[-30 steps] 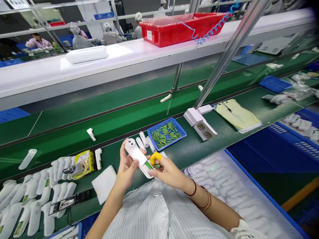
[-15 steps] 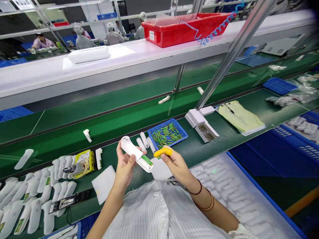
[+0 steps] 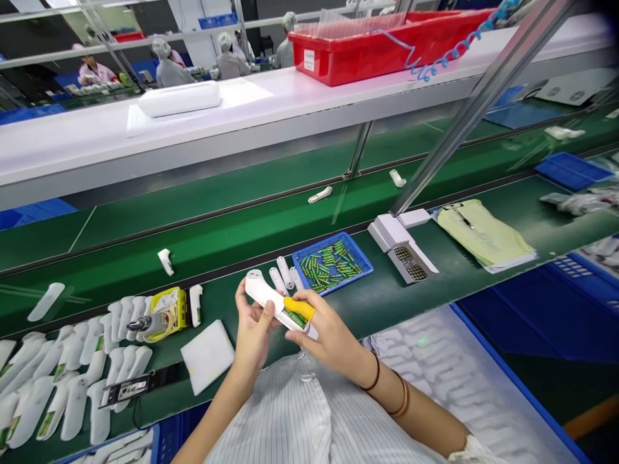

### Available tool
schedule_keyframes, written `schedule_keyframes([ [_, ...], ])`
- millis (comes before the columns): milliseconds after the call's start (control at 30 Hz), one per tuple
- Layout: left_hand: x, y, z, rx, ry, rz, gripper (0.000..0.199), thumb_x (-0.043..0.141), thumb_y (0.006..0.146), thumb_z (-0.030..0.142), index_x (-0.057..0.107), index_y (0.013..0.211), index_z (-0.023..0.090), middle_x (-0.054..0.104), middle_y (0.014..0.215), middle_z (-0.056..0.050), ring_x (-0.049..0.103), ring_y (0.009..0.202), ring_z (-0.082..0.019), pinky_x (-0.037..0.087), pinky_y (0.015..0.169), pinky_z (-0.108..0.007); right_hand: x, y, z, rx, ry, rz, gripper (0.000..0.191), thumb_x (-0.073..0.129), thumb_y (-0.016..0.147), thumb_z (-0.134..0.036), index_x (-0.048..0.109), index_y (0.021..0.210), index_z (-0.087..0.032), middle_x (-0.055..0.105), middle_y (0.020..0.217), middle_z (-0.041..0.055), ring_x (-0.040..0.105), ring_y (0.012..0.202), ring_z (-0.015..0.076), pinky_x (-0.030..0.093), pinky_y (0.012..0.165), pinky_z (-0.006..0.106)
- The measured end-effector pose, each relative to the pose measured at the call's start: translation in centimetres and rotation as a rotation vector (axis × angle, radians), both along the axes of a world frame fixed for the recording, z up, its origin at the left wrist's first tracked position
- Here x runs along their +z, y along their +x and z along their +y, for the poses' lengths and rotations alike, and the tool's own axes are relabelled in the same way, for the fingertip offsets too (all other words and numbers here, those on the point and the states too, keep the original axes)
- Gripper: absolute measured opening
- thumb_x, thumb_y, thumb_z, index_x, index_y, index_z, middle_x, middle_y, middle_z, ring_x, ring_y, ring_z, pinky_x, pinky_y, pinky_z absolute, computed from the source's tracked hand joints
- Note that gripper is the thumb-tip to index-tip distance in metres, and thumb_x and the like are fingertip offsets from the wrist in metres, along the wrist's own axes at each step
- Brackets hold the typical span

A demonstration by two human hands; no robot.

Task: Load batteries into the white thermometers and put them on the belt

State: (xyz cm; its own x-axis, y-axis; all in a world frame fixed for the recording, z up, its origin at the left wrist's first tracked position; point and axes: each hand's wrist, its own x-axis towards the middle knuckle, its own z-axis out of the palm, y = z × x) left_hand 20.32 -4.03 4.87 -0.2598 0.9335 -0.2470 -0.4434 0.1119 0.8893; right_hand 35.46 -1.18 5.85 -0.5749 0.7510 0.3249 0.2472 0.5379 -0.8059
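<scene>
My left hand point(image 3: 255, 328) is wrapped around a white infrared thermometer point(image 3: 264, 291), its head end tilted up and to the left. The lower end has an open battery compartment with green batteries point(image 3: 296, 318) showing. At that compartment is my right hand point(image 3: 329, 332), a yellow finger cot point(image 3: 298, 307) on its index finger. This finger presses on a battery there, the thumb against the lower end; the fingers partly hide the compartment. Just beyond, a blue tray point(image 3: 368, 263) holds many loose green batteries. Several white covers point(image 3: 285, 273) lie beside the tray.
Rows of white thermometers point(image 3: 72, 406) cover the bench at left, near a yellow container point(image 3: 180, 316) and a white pad point(image 3: 207, 356). A green conveyor belt point(image 3: 232, 235) carries scattered thermometers. A metal post point(image 3: 478, 109) rises right of centre, by a white box point(image 3: 411, 264). Co-workers sit far behind.
My right hand has moved left from beside the thermometer onto its battery compartment. My left hand keeps its hold. Pieces on the belt have shifted left relative to the bench. The view has turned slightly.
</scene>
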Motion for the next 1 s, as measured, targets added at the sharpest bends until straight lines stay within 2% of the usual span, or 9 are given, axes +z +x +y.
schedule_keyframes([
  [100,0.0,0.4,0.4,0.054,-0.075,-0.041,0.078,0.071,0.074,0.042,0.021,0.133,0.031,0.066,0.097,-0.006,0.066,0.084,-0.020,0.054,0.071,-0.031,-1.0,-0.2,-0.2,-0.038,0.140,0.025,0.035,0.048,0.089,-0.013,0.048,0.123,-0.014,0.054,0.116,0.0143,0.053,0.109,0.0236,0.048,0.091,0.040],
  [167,0.1,0.5,0.8,0.071,-0.070,-0.017,0.080,0.072,0.073,0.043,0.022,0.135,0.031,0.064,0.104,-0.007,0.065,0.087,-0.019,0.054,0.071,-0.031,-1.6,-0.4,0.0,-0.119,0.119,0.106,0.032,0.047,0.089,-0.011,0.051,0.121,-0.016,0.057,0.114,0.0131,0.054,0.109,0.0230,0.048,0.091,0.040],
  [267,0.8,-0.1,1.3,0.044,0.012,0.064,0.065,0.067,0.076,0.046,0.037,0.131,0.028,0.058,0.116,-0.008,0.063,0.087,-0.017,0.054,0.072,-0.029,-2.0,-0.8,0.6,-0.202,-0.244,0.298,0.026,0.053,0.090,-0.025,0.054,0.114,-0.017,0.065,0.095,0.0091,0.063,0.085,0.0195,0.053,0.072,0.034],
  [333,1.3,-0.7,1.7,-0.030,0.045,0.145,0.048,0.063,0.078,0.046,0.054,0.119,0.021,0.061,0.111,-0.008,0.061,0.081,-0.015,0.052,0.068,-0.027,-1.9,-1.0,0.9,-0.120,-0.584,0.434,0.030,0.053,0.090,-0.037,0.053,0.112,-0.016,0.065,0.077,0.0045,0.060,0.060,0.0141,0.047,0.051,0.025],
  [400,1.6,-1.3,2.0,-0.078,0.045,0.255,0.041,0.062,0.078,0.045,0.063,0.107,0.016,0.066,0.099,-0.008,0.060,0.076,-0.016,0.050,0.065,-0.026,-1.7,-1.3,0.9,-0.017,-0.804,0.528,0.038,0.056,0.087,-0.045,0.052,0.110,-0.016,0.064,0.074,0.0035,0.055,0.051,0.0107,0.040,0.042,0.021],
  [567,1.6,-1.9,2.6,0.038,0.044,0.521,0.033,0.067,0.073,0.041,0.069,0.092,0.014,0.068,0.098,-0.010,0.062,0.089,-0.024,0.048,0.074,-0.030,-1.6,-1.8,1.3,0.020,-0.912,0.562,0.040,0.064,0.081,-0.045,0.055,0.105,-0.014,0.064,0.080,0.0048,0.054,0.049,0.0068,0.037,0.041,0.017],
  [800,0.8,-2.2,4.5,-0.143,0.026,0.007,0.047,0.078,0.061,0.048,0.068,0.097,0.019,0.067,0.092,-0.007,0.061,0.084,-0.021,0.050,0.070,-0.028,-1.8,-2.0,2.4,0.164,-1.117,0.696,0.039,0.064,0.081,-0.045,0.055,0.100,-0.013,0.068,0.078,0.0075,0.064,0.056,0.0140,0.045,0.038,0.018],
  [900,0.0,-2.3,5.5,-0.173,0.113,-0.059,0.044,0.080,0.057,0.050,0.070,0.086,0.018,0.065,0.083,-0.005,0.061,0.082,-0.019,0.050,0.084,-0.032,-2.2,-2.2,2.9,0.253,-1.172,0.719,0.042,0.062,0.083,-0.047,0.055,0.104,-0.012,0.068,0.079,0.0085,0.065,0.058,0.0151,0.046,0.039,0.019],
  [1000,-1.4,-2.7,6.7,-0.195,0.085,-0.094,0.043,0.078,0.060,0.050,0.070,0.087,0.018,0.065,0.083,-0.005,0.062,0.085,-0.020,0.044,0.098,-0.037,-3.9,-1.8,4.4,0.270,-1.074,0.604,0.048,0.053,0.086,-0.053,0.053,0.112,-0.013,0.068,0.082,0.0083,0.065,0.061,0.0153,0.049,0.046,0.022],
])
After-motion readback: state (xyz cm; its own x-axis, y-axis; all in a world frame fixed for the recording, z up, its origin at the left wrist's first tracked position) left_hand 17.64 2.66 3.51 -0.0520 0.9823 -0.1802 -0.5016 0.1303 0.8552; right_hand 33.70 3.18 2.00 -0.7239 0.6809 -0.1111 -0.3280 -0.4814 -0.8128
